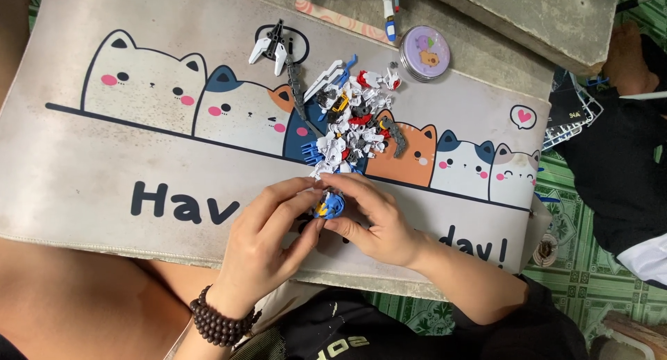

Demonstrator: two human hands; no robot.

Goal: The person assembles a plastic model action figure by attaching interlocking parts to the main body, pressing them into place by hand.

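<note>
Both hands pinch one small blue-and-yellow plastic model part (328, 206) at the mat's near edge.
Left hand (267, 238) and right hand (375, 221) grasp it together; beyond, a heap of loose white, red and grey pieces (351, 127) lies unassembled on the cat-printed desk mat (104, 152), a round lilac tin (424, 52) farthest.

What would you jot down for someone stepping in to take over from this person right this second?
Left hand: fingertips pinching a small blue and yellow plastic model piece, bead bracelet on the wrist.
Right hand: gripping the same piece from the other side, thumb under it.
The piece is held just above the cat-printed desk mat.
Just beyond the hands lies a loose pile of small white, red, grey and blue plastic parts.
A white and black winged part lies apart, up left of the pile; a round purple tin sits up right.
Done: one small piece in hand.
Left: the pile is unassembled.
</note>
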